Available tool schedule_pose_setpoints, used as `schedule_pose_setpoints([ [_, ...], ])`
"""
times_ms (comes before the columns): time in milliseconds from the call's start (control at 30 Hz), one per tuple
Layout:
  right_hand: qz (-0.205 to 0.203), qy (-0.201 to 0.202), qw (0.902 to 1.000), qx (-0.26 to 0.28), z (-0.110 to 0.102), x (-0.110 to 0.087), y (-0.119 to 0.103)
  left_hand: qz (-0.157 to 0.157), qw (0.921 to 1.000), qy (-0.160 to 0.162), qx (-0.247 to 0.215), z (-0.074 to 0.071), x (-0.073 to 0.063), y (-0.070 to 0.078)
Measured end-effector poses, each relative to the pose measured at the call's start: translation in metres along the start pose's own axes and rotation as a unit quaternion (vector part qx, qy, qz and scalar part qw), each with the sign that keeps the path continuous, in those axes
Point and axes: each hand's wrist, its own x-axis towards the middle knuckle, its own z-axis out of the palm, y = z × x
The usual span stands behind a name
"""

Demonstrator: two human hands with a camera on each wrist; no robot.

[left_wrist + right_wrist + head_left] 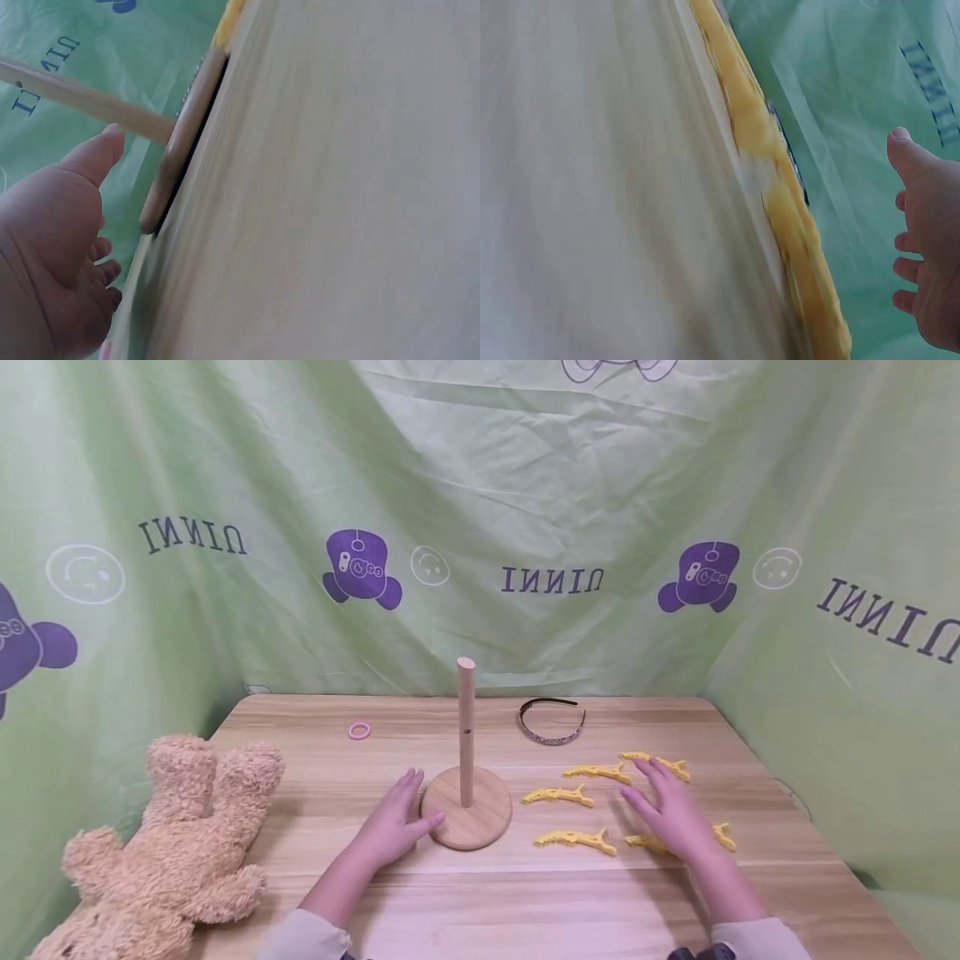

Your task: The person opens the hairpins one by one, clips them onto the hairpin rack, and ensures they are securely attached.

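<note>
A round wooden base [483, 828] with an upright wooden post [467, 727] stands at the middle of the table. My left hand [393, 822] is beside its left edge, fingers spread, and the thumb overlaps the base in the head view. The left wrist view shows that thumb [97, 156] raised near the post. Several yellow hair clips [576, 840] lie to the right of the base. Over them hangs my right hand [671, 814], fingers apart and holding nothing, partly hiding some clips. In the right wrist view the hand [937, 240] is raised above the tabletop.
A teddy bear [187, 860] lies along the table's left side. Toward the back are a pink ring [360, 731] and a sparkly headband [551, 741]. Green printed cloth [555, 635] hangs behind the wooden table [465, 902] and along both sides.
</note>
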Motion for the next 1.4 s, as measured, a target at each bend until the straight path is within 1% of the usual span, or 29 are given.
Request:
schedule_pose_setpoints([
  [100,0.019,0.003,0.9997,0.017,-0.009,-0.013,0.021,-0.003,0.9991,0.000,-0.041,0.008,-0.003,-0.001],
  [167,0.039,-0.005,0.9986,0.036,-0.015,-0.021,0.034,-0.003,0.9984,0.004,-0.057,0.013,-0.004,-0.001],
  [267,0.060,-0.010,0.9964,0.059,-0.023,-0.034,0.052,-0.001,0.9975,0.019,-0.068,0.017,-0.004,-0.002],
  [367,0.078,-0.017,0.9938,0.078,-0.030,-0.045,0.070,-0.002,0.9971,0.028,-0.071,0.019,-0.005,-0.002],
  [467,0.097,-0.037,0.9904,0.091,-0.035,-0.051,0.084,-0.004,0.9975,0.035,-0.061,0.019,-0.006,-0.002],
  [567,0.108,-0.066,0.9888,0.080,-0.037,-0.051,0.094,-0.014,0.9972,0.048,-0.055,0.018,-0.008,-0.003],
  [633,0.100,-0.075,0.9907,0.053,-0.037,-0.049,0.098,-0.021,0.9965,0.056,-0.058,0.018,-0.009,-0.005],
  [700,0.084,-0.075,0.9931,0.031,-0.037,-0.048,0.100,-0.023,0.9960,0.059,-0.062,0.018,-0.010,-0.006],
  [867,0.062,-0.050,0.9968,-0.003,-0.038,-0.050,0.103,-0.018,0.9958,0.056,-0.070,0.021,-0.009,-0.005],
  [933,0.063,-0.045,0.9970,-0.008,-0.039,-0.049,0.104,-0.019,0.9956,0.057,-0.073,0.021,-0.008,-0.005],
  [1200,0.088,-0.045,0.9951,0.003,-0.042,-0.047,0.106,-0.018,0.9959,0.057,-0.067,0.022,-0.006,-0.003],
  [1400,0.100,-0.042,0.9936,0.031,-0.045,-0.049,0.100,-0.012,0.9965,0.054,-0.062,0.023,-0.004,-0.002],
])
